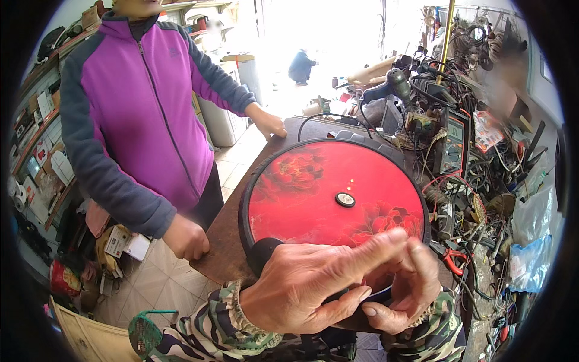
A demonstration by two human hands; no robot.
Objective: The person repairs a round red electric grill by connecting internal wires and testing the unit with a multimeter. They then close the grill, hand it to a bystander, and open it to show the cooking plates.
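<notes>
A round electric griddle with a red, flower-patterned lid [301,208] and black rim lies on the wooden table in front of me. My left hand [307,283] is over its near edge, index finger stretched toward the right and thumb apart below it. Facing it, my right hand [410,289] has bent fingers, with the thumb pointing left and a gap between. The fingertips of both hands meet or nearly meet; I see nothing held between them. A black handle [263,253] sticks out beside my left hand. The griddle's near edge is partly hidden.
Another person in a purple jacket [151,108] stands at the left, both fists on the wooden table [223,253]. At the right are heaped cables, a multimeter [453,143], red-handled pliers [453,261] and a heat gun [389,87]. Someone crouches [300,66] in the bright doorway.
</notes>
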